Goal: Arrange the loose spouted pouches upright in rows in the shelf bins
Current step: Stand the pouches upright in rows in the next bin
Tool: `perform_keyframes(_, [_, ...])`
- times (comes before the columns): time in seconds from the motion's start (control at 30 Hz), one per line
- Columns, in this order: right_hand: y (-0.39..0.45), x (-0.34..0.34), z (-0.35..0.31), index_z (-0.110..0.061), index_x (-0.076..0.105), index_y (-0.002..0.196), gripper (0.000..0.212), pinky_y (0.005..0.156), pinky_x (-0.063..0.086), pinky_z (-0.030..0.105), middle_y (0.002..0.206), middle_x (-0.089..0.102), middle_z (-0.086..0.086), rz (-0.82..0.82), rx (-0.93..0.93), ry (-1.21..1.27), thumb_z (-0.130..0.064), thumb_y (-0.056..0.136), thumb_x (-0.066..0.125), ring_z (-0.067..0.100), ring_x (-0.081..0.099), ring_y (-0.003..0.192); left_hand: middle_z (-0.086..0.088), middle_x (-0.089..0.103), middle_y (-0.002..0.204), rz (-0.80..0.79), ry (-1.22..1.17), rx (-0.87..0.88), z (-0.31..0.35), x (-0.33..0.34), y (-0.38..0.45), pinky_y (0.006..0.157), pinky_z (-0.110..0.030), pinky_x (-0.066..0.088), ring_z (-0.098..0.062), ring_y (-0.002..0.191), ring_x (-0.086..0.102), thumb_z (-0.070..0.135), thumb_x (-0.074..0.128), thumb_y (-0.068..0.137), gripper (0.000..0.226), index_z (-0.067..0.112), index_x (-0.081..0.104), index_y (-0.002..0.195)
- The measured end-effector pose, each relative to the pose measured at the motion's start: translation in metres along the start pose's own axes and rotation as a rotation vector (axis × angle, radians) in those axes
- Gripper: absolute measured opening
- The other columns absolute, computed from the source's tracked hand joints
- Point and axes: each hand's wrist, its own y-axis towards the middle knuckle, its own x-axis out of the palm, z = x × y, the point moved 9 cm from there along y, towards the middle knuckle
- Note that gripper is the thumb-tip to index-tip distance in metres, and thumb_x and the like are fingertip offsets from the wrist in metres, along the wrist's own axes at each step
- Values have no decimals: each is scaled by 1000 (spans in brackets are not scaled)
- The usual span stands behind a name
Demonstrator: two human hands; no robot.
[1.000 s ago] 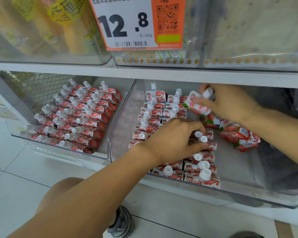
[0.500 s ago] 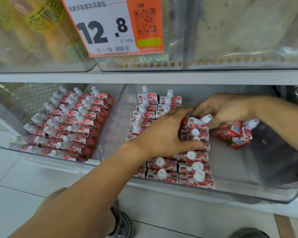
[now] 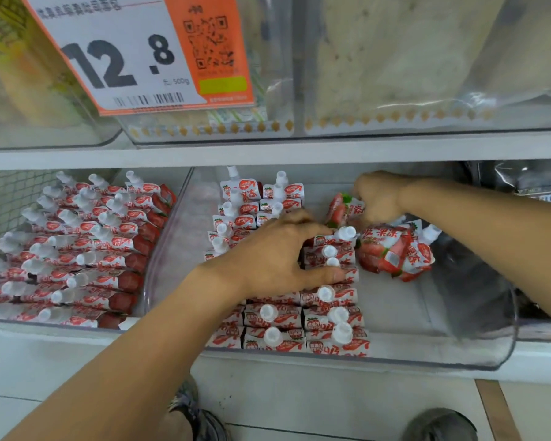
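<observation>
Red-and-white spouted pouches with white caps stand upright in rows (image 3: 303, 316) in the middle clear bin (image 3: 477, 354). My left hand (image 3: 277, 253) lies flat on the rows, fingers spread against the rightmost column. My right hand (image 3: 379, 198) is closed on a loose pouch (image 3: 341, 210) near the back of that bin. A small heap of loose pouches (image 3: 395, 249) lies on its side just right of the rows.
The left bin (image 3: 0, 192) is packed with leaning rows of the same pouches (image 3: 77, 249). A shelf board (image 3: 268, 151) runs above, with a price tag (image 3: 140, 52) reading 12.8 and more clear bins. White floor tiles and my shoes show below.
My right hand has left the pouch it was setting into the right column and moved back to grip a loose one. My left hand stays on the rows. The camera has shifted closer.
</observation>
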Motion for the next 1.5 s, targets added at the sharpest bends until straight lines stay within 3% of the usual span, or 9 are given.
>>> perform_keyframes(0.17, [-10,-13,-4,-12,52,97,36,56,38,28,89,56,4,116,-55,130,-31,81,78,17,50,76,4,44,132,5,30,-39,0,0,-5,102,-35,43,-11,120,47,70,54,78,76,26,44,139])
perform_keyframes(0.37, [-14,-26,-15,-31,48,102,21,89,52,39,110,66,3,229,-158,267,-30,91,66,21,61,97,6,43,137,4,43,-53,2,0,-7,105,-32,40,-10,124,44,69,51,81,75,27,41,142])
perform_keyframes(0.63, [-13,-8,-28,-33,62,116,42,106,43,37,125,60,-8,38,-242,441,-21,80,80,12,54,118,9,44,136,52,12,-37,3,-2,-8,106,-31,39,-6,124,44,68,50,83,74,20,46,139])
perform_keyframes(0.77, [-12,-9,-26,-36,64,118,42,91,50,24,126,64,-5,-1,-246,507,-6,89,68,11,60,111,9,43,139,59,29,-37,3,-2,-10,108,-30,37,-7,127,43,68,50,84,74,20,44,140])
perform_keyframes(0.93, [-6,-21,-18,-16,65,116,25,106,43,35,117,55,-20,146,-212,450,-31,98,55,15,57,116,8,43,142,69,18,-18,7,-5,-13,109,-27,34,-7,129,40,62,52,86,70,21,43,142])
perform_keyframes(1.1, [-10,-27,-24,-31,64,101,12,98,49,36,110,65,-8,199,-278,435,-40,94,59,12,61,106,7,43,143,70,33,-16,8,-5,-13,109,-24,33,-7,130,39,62,51,87,70,21,41,142])
perform_keyframes(1.27, [-24,-28,-39,-25,72,104,20,77,40,18,103,65,-15,166,-316,382,-38,93,62,2,56,93,4,45,140,45,60,-41,4,-2,-12,107,-31,38,-10,127,43,66,48,85,74,18,43,141])
perform_keyframes(1.37, [-31,-18,-44,-28,73,111,25,85,42,8,104,69,-18,27,-324,489,-37,89,68,-5,62,95,4,42,143,42,47,-53,3,-2,-12,107,-29,37,-10,128,42,67,49,84,77,18,41,142])
perform_keyframes(1.5, [-34,-7,-41,-24,63,127,38,106,45,34,117,71,-4,-100,-268,552,-7,93,61,12,64,111,4,40,143,38,18,-72,0,-2,-10,108,-27,36,-10,130,41,66,54,82,80,19,38,144])
